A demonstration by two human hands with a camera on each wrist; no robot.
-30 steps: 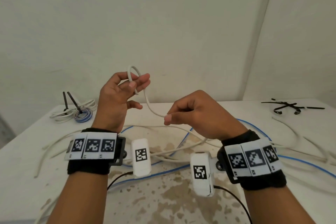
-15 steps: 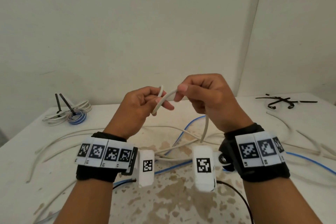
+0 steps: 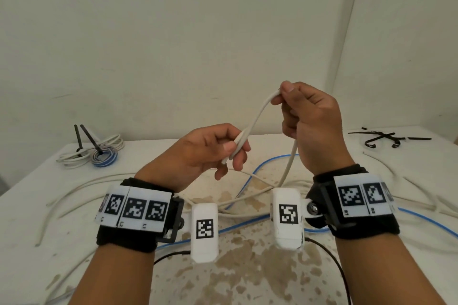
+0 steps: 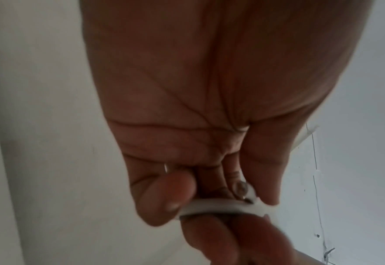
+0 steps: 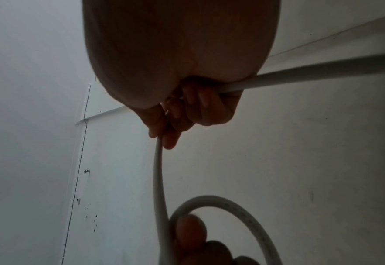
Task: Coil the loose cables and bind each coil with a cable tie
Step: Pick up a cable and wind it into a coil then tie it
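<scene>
A white cable [image 3: 257,116] runs between both hands above the table. My left hand [image 3: 210,153] pinches a small loop of it, thumb against fingers; in the left wrist view the white cable [image 4: 221,206] crosses under the thumb. Higher up, my right hand [image 3: 309,116] pinches the same cable at its top bend, and the rest hangs down past the palm to the table. The right wrist view shows the cable [image 5: 159,179] running from the right fingers down to a loop around the left fingers. Black cable ties [image 3: 386,137] lie at the far right of the table.
Two bound coils [image 3: 99,153], one white and one blue-white, sit at the far left of the white table [image 3: 247,280]. Loose white cables [image 3: 74,195] and a blue cable [image 3: 421,218] sprawl across it. A wall corner stands behind.
My right hand has risen and drawn the cable up and to the right. My left hand has lowered a little and still pinches the loop.
</scene>
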